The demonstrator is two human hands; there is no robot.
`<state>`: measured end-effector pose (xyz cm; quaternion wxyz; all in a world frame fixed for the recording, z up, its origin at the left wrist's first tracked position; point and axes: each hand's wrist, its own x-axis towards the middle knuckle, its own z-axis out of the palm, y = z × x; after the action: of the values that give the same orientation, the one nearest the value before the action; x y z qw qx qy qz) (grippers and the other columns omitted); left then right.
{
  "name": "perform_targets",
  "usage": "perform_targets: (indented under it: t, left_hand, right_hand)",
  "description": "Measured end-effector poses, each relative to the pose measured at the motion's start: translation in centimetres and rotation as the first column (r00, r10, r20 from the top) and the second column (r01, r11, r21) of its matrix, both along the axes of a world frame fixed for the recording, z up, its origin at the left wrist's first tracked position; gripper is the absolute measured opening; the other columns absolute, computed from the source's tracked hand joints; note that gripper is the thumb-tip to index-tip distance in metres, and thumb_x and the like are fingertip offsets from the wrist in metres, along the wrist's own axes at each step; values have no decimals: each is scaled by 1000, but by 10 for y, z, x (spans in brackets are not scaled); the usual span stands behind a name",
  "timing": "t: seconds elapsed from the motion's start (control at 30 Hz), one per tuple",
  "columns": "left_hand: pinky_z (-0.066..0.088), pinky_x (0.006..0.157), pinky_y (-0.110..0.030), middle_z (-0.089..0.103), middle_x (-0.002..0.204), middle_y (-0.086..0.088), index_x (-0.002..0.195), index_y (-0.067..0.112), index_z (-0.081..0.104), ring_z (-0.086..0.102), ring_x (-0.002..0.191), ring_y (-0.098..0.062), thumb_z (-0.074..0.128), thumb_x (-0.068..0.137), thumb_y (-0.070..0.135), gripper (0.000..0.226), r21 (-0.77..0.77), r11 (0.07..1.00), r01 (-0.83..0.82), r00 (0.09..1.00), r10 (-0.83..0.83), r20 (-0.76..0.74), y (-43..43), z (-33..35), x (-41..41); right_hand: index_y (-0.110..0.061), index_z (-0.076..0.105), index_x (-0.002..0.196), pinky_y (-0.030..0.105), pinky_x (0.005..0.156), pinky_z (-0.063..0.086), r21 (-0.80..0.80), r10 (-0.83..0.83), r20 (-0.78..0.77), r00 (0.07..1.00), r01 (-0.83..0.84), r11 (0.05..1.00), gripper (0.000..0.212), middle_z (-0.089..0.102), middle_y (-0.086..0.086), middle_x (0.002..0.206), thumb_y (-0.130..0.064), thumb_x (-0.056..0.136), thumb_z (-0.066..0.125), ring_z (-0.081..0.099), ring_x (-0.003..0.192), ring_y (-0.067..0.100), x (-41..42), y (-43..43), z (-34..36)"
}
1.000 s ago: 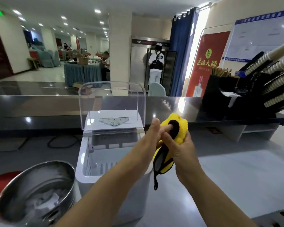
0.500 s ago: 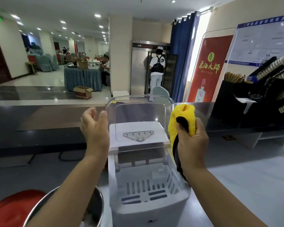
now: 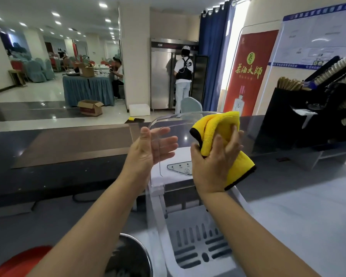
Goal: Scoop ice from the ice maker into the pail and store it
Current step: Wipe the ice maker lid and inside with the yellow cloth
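The white ice maker [image 3: 198, 242] stands right below me with its clear lid [image 3: 164, 120] raised upright, and its slotted basket shows no ice. My left hand [image 3: 148, 148] holds the lid's left edge, thumb in front and straight fingers behind the plastic. My right hand [image 3: 214, 160] grips a folded yellow cloth [image 3: 222, 134] with black trim against the lid's inner face. The steel pail [image 3: 132, 256] sits at the bottom, left of the ice maker, partly hidden by my left forearm.
A red object [image 3: 18, 262] lies at the bottom left corner. A black rack of paper cups and straws [image 3: 318, 108] stands on the counter at the right. A raised dark bar ledge [image 3: 58, 148] runs behind the ice maker. A person stands at a steel fridge [image 3: 162, 76] far behind.
The view has closed in on the ice maker. My left hand let go of the cloth and took the lid's left edge. My right hand spread the cloth against the lid.
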<state>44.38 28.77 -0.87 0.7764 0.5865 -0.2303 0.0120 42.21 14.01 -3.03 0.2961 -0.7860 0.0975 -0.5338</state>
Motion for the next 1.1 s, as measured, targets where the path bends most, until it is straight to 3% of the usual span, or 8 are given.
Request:
perform_targets:
  t: [0.17, 0.33, 0.43, 0.53, 0.7, 0.87, 0.97, 1.1]
  left_hand:
    - [57, 80, -35, 71, 105, -13, 116, 12, 60, 68, 100, -28, 24, 87, 61, 66, 21, 999, 31, 1000, -31, 0, 5, -1, 8]
    - [55, 86, -33, 71, 108, -10, 117, 13, 61, 67, 103, -25, 19, 94, 53, 61, 63, 997, 35, 999, -35, -4, 7, -1, 15]
    - [55, 72, -21, 74, 100, -5, 108, 14, 64, 69, 96, -16, 12, 101, 45, 61, 27, 998, 51, 997, -49, -56, 8, -2, 18]
    - [56, 65, -27, 73, 96, -11, 105, 15, 66, 70, 89, -20, 7, 98, 54, 72, 12, 997, 76, 987, -74, -144, 11, -2, 18]
    - [53, 85, -42, 70, 110, -13, 114, 12, 64, 66, 105, -28, 15, 97, 55, 68, 4, 993, 119, 981, -117, -156, 13, -2, 12]
    - [56, 81, -37, 70, 110, -12, 114, 9, 61, 66, 104, -26, 20, 101, 46, 56, -10, 997, 70, 992, -71, -108, 8, -2, 5]
    - [50, 88, -43, 71, 106, -13, 109, 9, 62, 67, 101, -28, 18, 101, 43, 56, 12, 1000, -3, 997, 4, -78, 2, 0, 1]
    - [49, 88, -38, 72, 105, -12, 109, 8, 61, 68, 100, -27, 19, 100, 44, 57, 28, 998, -47, 998, 48, -36, 0, -2, 0]
  right_hand:
    - [-10, 50, 134, 64, 111, 15, -56, 1, -21, 1000, -2, 998, 57, 29, 19, 152, -25, 82, 68, 20, 141, 41, 5, 16, 2]
    - [-14, 58, 128, 62, 110, 20, -211, 106, -59, 993, -116, 970, 47, 35, 11, 150, -19, 81, 63, 20, 143, 37, -1, 35, 2]
    - [-20, 59, 128, 62, 109, 21, -324, 174, -67, 983, -186, 928, 46, 38, 6, 149, -21, 82, 56, 20, 143, 34, -7, 41, -4]
    - [-23, 60, 126, 62, 110, 17, -444, 223, -112, 968, -250, 861, 46, 39, 4, 149, -19, 81, 63, 20, 143, 33, -16, 40, -14]
    - [-22, 72, 104, 65, 106, 24, -646, 276, -187, 943, -330, 688, 23, 49, 4, 141, -14, 84, 65, 32, 138, 35, -30, 22, -30]
    - [-24, 74, 101, 57, 98, 39, -777, 280, -234, 931, -352, 522, 27, 60, 0, 131, -19, 97, 47, 47, 128, 34, -43, 2, -30]
    - [-24, 73, 102, 51, 90, 46, -827, 240, -243, 940, -330, 455, 25, 60, -2, 130, -15, 93, 51, 52, 124, 33, -46, -9, -24]
    - [-24, 73, 93, 46, 81, 49, -879, 185, -258, 948, -310, 362, 15, 64, -5, 124, -14, 87, 63, 57, 118, 30, -53, -36, -20]
